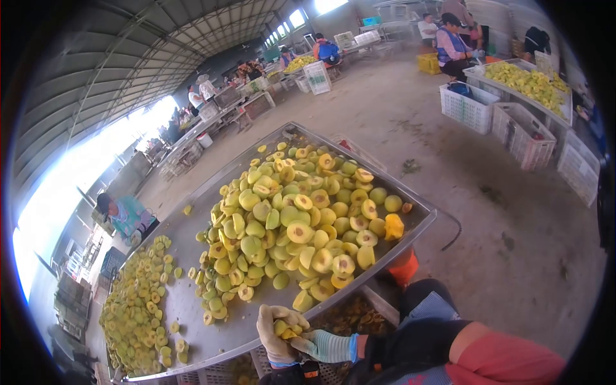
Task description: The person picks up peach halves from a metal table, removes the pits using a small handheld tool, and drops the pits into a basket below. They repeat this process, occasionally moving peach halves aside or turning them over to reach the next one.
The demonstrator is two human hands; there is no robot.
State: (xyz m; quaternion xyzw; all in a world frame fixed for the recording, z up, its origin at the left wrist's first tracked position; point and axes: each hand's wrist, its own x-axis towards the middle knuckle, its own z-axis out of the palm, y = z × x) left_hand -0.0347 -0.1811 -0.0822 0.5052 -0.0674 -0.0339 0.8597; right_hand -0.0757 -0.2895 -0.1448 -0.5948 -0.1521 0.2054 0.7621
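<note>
At the near edge of the metal table (192,333), both gloved hands meet over one halved peach (286,329). The left hand (277,333), in a pale glove, is curled closed around the fruit, cupping it from below so it stays put. The right hand (324,346), in a knit glove with a blue cuff, presses in from the side, its fingers bent against the fruit; whether it also grips a small tool cannot be told. The hands sit just past the table rim, above a plastic crate (350,317) that holds dark scraps, seemingly so waste can fall clear of the table. Just beyond the hands, a big heap of peach halves (295,224) lies within easy reach, and a flatter second spread (138,301) lies to the left. Across the table a person (125,215) bends over it.
</note>
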